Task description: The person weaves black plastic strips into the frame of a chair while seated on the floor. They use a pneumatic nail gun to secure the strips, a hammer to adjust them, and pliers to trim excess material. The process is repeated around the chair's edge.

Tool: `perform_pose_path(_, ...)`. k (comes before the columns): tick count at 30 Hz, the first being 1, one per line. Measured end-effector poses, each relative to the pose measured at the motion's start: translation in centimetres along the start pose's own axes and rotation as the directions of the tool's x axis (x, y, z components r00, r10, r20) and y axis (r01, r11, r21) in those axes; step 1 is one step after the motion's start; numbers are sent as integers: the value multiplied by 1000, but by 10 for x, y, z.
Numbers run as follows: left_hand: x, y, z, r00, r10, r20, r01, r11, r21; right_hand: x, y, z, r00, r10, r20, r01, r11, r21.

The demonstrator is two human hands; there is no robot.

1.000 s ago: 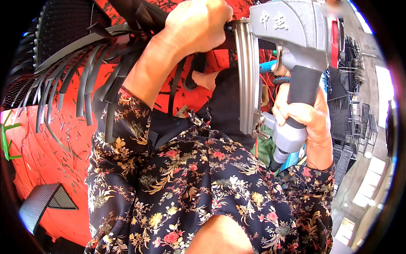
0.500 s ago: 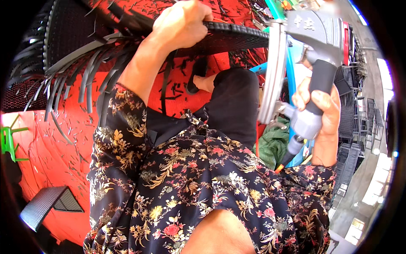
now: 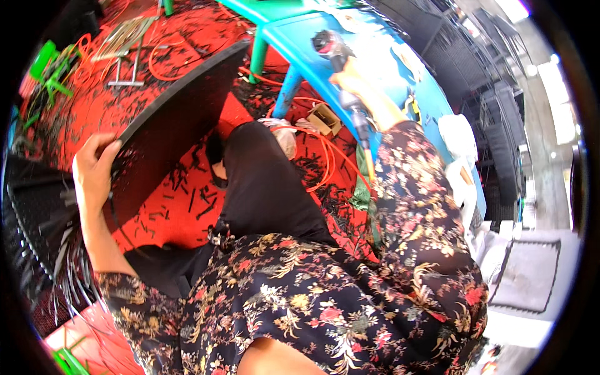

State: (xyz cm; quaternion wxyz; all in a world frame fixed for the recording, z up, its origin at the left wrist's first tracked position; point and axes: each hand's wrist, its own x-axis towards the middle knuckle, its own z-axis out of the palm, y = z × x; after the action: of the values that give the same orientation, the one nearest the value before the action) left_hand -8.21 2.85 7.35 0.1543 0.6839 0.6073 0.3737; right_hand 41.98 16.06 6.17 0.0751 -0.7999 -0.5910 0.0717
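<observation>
My left hand (image 3: 94, 170) grips the edge of a black woven wicker panel (image 3: 178, 119) that leans on the red floor at my left; loose black strands hang from it near my forearm. My right hand (image 3: 369, 94) reaches out over the blue plastic table (image 3: 400, 59) and is shut on a grey pneumatic stapler (image 3: 329, 45). An orange air hose (image 3: 361, 134) runs from the tool down past my flowered sleeve. The stapler is well apart from the panel. My leg in black trousers (image 3: 262, 181) stretches out between both hands.
Black strand offcuts (image 3: 187, 187) and coils of orange hose litter the red floor. A small cardboard box (image 3: 325, 119) lies by the table's leg (image 3: 289, 87). Green plastic pieces (image 3: 47, 69) sit far left. Stacked dark woven furniture (image 3: 475, 69) and white bags (image 3: 459, 134) fill the right.
The stapler has left the panel's edge and swung right, out over the blue table. My left hand came down with the panel, which now leans lower at my left.
</observation>
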Motion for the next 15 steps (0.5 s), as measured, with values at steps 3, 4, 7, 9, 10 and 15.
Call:
perform_pose_path(3, 6, -16, -15, 999, -21, 25, 21, 1000, -20, 13, -7, 19, 994, 77, -77, -74, 996, 51)
perform_pose_path(4, 8, -23, -22, 1000, -12, 22, 13, 1000, -24, 12, 1, 15, 995, 7, -99, 3, 995, 100)
perform_pose_path(7, 6, -57, -24, 1000, -5, 12, 7, 994, -105, -15, 42, -12, 971, -128, -203, 174, 958, 228)
perform_pose_path(9, 2, -68, -35, 999, -44, 10, 45, 988, -145, -27, 97, -43, 932, -192, -308, 194, 981, -25)
perform_pose_path(10, 2, -72, -36, 998, -65, 11, 66, 985, -161, -26, 147, -43, 874, -132, -468, 79, 988, -131)
perform_pose_path(15, 4, -84, -46, 996, -91, 2, 90, 985, -149, -136, 247, -67, 878, 475, 65, -381, 774, -506)
